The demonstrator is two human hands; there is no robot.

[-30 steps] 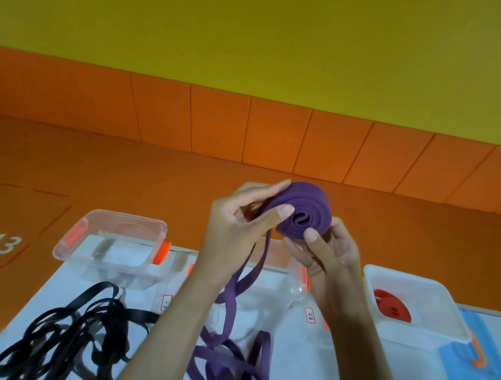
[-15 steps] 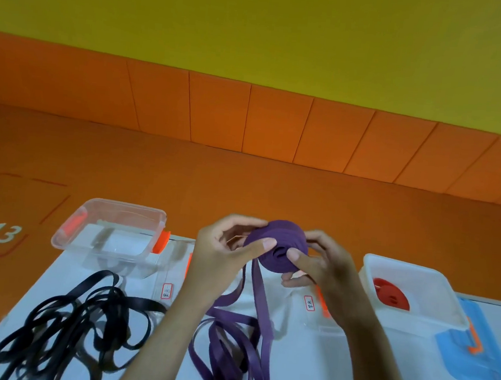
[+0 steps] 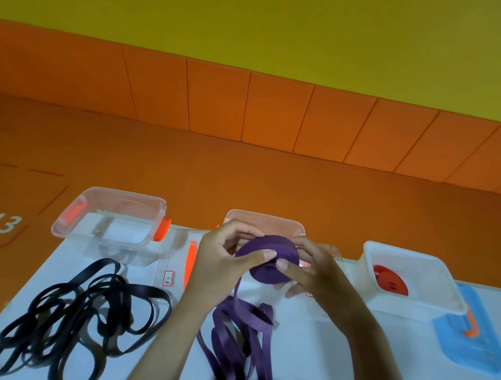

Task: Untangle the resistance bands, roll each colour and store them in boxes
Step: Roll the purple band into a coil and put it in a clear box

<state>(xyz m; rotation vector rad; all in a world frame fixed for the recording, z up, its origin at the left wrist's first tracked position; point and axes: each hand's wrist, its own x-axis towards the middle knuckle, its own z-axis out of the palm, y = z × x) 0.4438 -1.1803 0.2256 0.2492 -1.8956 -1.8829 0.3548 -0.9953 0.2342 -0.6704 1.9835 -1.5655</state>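
Observation:
Both hands hold a part-wound purple band roll (image 3: 267, 259) above the white table (image 3: 334, 364). My left hand (image 3: 225, 260) grips its left side with the thumb across the front. My right hand (image 3: 312, 271) grips its right side, thumb on the face. The loose purple band (image 3: 236, 334) trails from the roll onto the table. A tangled black band (image 3: 81, 311) lies at the left. The right clear box (image 3: 411, 279) holds a rolled red band (image 3: 390, 279). A clear middle box (image 3: 264, 221) sits behind my hands, a clear left box (image 3: 110, 220) further left.
A blue lid with an orange clip (image 3: 472, 339) lies at the table's right edge. A clear lid with an orange clip (image 3: 182, 259) lies between the left and middle boxes. Orange floor and wall panels lie beyond the table.
Both hands have lowered the purple roll from in front of the wall to just above the middle box. The roll has turned and more band is wound on.

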